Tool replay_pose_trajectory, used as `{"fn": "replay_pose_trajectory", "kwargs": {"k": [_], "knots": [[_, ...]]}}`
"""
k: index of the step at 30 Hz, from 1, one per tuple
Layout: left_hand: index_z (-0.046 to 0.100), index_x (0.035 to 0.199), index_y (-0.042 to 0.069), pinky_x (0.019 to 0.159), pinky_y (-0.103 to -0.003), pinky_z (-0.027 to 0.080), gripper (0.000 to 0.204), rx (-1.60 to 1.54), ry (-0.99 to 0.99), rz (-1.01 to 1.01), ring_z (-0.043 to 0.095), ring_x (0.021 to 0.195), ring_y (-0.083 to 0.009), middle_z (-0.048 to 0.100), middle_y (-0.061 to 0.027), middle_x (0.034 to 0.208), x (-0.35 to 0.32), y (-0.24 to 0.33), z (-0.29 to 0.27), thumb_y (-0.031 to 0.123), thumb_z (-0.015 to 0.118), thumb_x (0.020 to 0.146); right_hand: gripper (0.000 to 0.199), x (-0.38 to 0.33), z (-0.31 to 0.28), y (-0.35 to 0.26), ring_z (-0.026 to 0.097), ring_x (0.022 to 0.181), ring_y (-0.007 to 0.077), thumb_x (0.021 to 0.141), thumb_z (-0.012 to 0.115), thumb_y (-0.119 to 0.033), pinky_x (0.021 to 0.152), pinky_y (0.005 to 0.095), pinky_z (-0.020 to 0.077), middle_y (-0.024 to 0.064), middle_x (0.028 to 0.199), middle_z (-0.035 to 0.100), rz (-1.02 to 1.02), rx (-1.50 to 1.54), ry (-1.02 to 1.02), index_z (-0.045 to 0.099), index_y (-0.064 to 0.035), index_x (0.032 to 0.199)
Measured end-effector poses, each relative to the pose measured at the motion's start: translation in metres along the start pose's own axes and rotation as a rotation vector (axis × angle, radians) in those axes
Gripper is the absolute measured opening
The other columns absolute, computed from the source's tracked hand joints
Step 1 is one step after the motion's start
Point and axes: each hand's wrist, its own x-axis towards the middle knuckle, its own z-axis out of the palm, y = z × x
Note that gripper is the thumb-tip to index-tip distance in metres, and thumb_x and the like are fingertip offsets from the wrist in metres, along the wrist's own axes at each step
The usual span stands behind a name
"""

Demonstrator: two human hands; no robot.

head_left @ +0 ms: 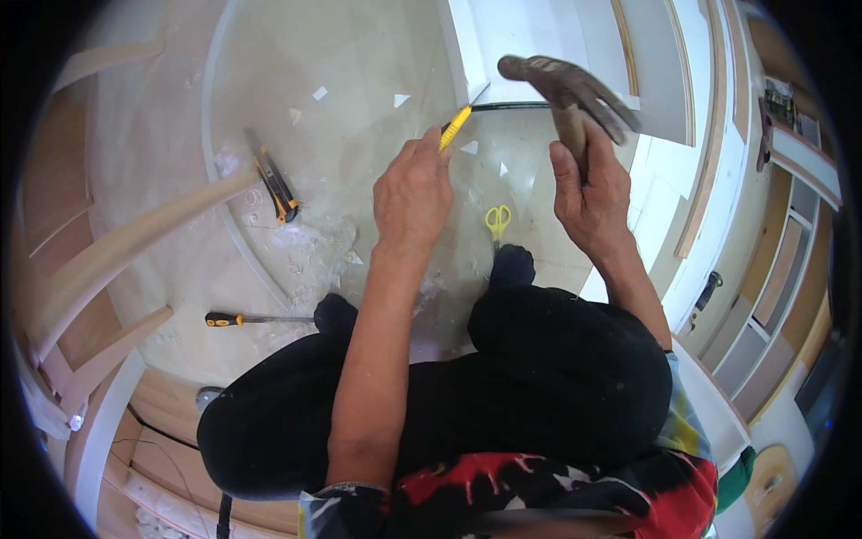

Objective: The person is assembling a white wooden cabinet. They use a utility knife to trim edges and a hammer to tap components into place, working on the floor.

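Observation:
My left hand (415, 190) is closed around a yellow utility knife (458, 126). The thin blade points away and to the right, at the near corner of a white panel piece (530, 45); whether it touches cannot be made out. In my closed right hand (594, 193) is the handle of a claw hammer (575, 90). Its worn, dark head is raised to the right of the knife, slightly smeared by motion. A dark strip (512, 106) runs along the panel's near edge.
On the floor lie yellow scissors (497, 220), an orange-and-black box cutter (280, 193) and a screwdriver (235, 319). White scraps (400, 101) and clear plastic film (314, 251) are scattered there. Curved wooden pieces (135, 238) stand at the left; white and wooden boards (705, 180) at the right.

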Motion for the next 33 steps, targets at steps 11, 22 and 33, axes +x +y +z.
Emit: {"fn": "replay_pose_trajectory", "kwargs": {"k": [11,22,33], "knots": [[0.065,0.119,0.002,0.072,-0.043,0.052,0.029,0.012,-0.060,-0.045,0.066,0.082,-0.0350,0.067,-0.0169,0.094,0.004,0.003,-0.004,0.015,0.062,0.094,0.026,0.002,0.014,0.006,0.062,0.063,0.0300,0.099,0.059,-0.019,0.060,0.0388,0.0486,0.0176,0.074,0.061,0.064,0.028,-0.019,0.053,0.0014,0.115],[0.065,0.119,0.003,0.071,-0.043,0.051,0.028,0.043,-0.025,-0.010,0.066,0.081,-0.0346,0.068,-0.0164,0.094,0.001,0.001,-0.001,0.015,0.063,0.094,0.024,0.001,0.013,0.008,0.062,0.064,0.0349,0.098,0.060,-0.018,0.060,0.0406,0.0488,0.0201,0.075,0.061,0.025,0.059,0.013,0.053,-0.0001,0.113],[0.066,0.119,0.005,0.071,-0.043,0.051,0.028,0.045,0.001,0.015,0.066,0.079,-0.0348,0.067,-0.0162,0.092,0.001,0.000,0.000,0.017,0.062,0.094,0.023,0.003,0.007,0.007,0.060,0.066,0.0418,0.096,0.061,-0.019,0.059,0.0473,0.0469,0.0217,0.075,0.060,0.051,0.068,-0.042,0.052,-0.0007,0.107]]}}
